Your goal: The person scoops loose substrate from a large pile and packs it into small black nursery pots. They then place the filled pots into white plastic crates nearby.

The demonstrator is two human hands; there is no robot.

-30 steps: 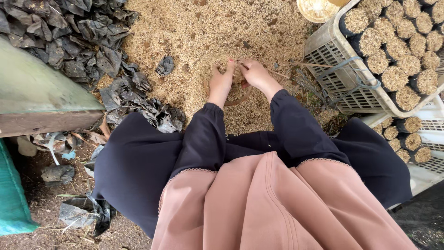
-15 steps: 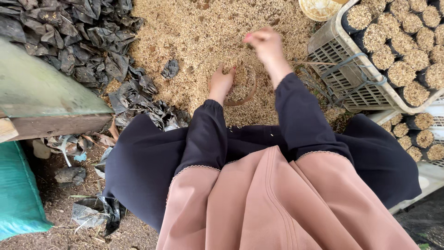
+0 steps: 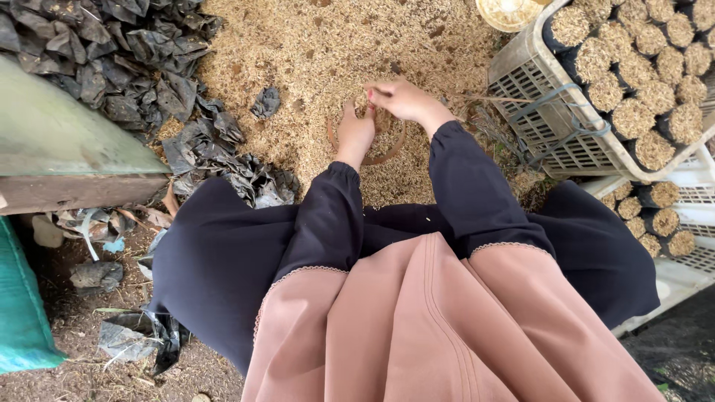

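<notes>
right hand (image 3: 406, 100) back down from its lift, grip pinched over the husk pile (image 3: 313, 59) beside left hand (image 3: 356, 130) (its grip unclear)

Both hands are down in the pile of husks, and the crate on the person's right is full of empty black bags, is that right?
Not quite. In the head view the crate holds black bags already filled with husk, not empty ones. Both hands, left hand and right hand, are in the husk pile.

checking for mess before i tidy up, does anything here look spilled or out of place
One crumpled black bag lies alone on the husk pile, apart from the heap of black bags at the left. More scraps lie in the dirt beside the green sack.
</notes>
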